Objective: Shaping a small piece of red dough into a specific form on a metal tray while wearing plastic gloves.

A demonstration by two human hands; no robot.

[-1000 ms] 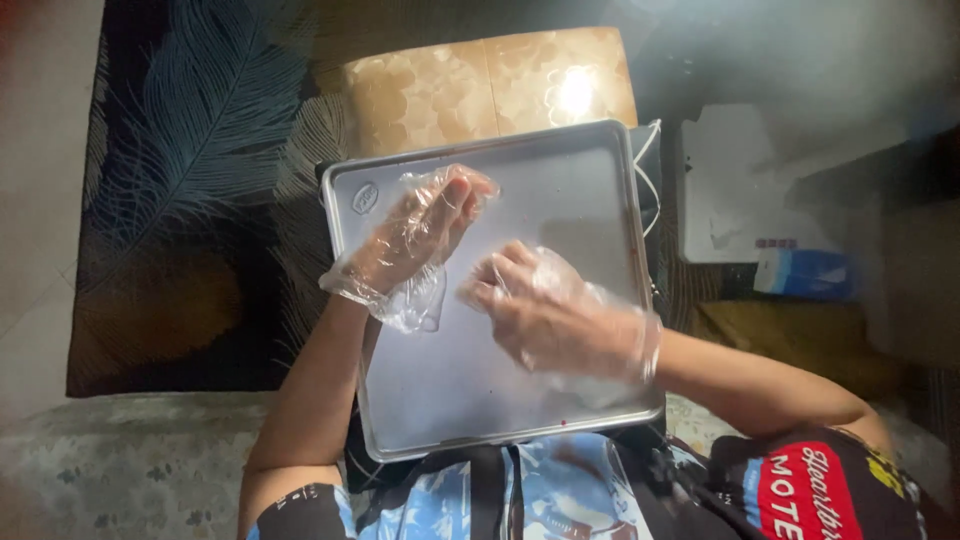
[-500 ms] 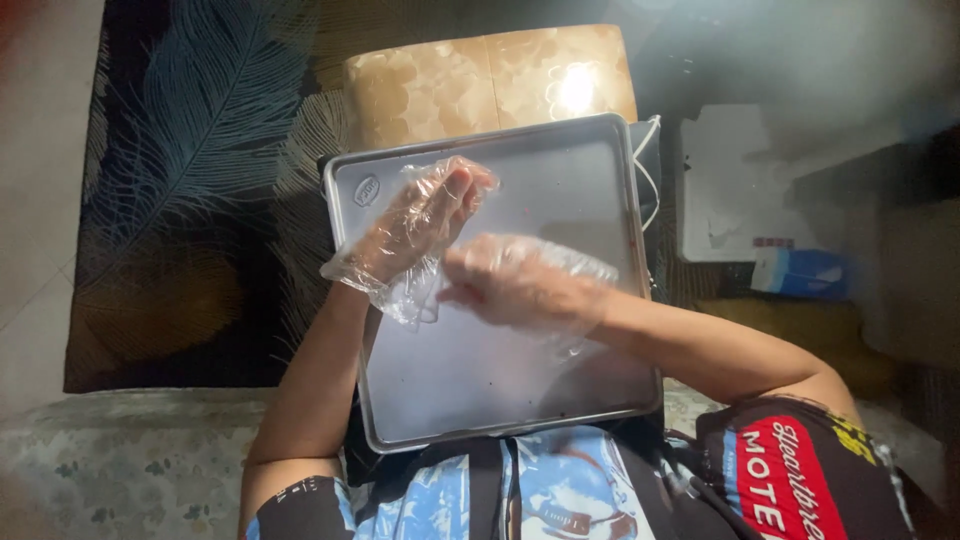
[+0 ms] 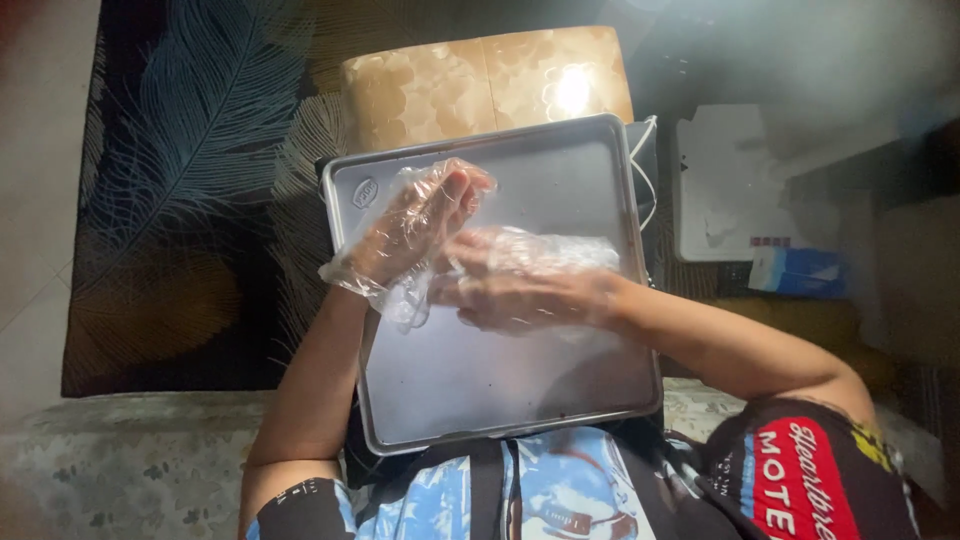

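The person's left hand (image 3: 415,225) is raised over the upper left part of a metal baking tray (image 3: 560,380), fingers stretched out and slightly spread, pointing up and to the right. It wears a loose clear plastic glove (image 3: 385,280) whose cuff bunches and hangs at the wrist. This hand clasps nothing; its fingers lie apart and open.

The right hand (image 3: 520,280) comes in from the right, just beside the left hand's palm and wrist. It too is wrapped in a thin clear glove (image 3: 570,250). Its fingertips reach to the hanging cuff of the left glove and seem to pinch or touch the plastic there, though the crumpled film hides whether the fingers are truly closed on it, so that cannot be told.

The tray lies directly beneath both hands, a rectangular silver pan with a raised rim and rounded corners, its bare surface catching light. It rests across the person's lap, the near edge against a blue patterned shirt (image 3: 560,490).

Beyond the left hand's fingertips, past the tray's far edge, sits a tan mottled cushion (image 3: 480,85). To the left of the left hand spreads a dark rug with a feather pattern (image 3: 170,170). Well to the right of the right forearm lie a white flat object (image 3: 740,190) and a small blue box (image 3: 800,270).
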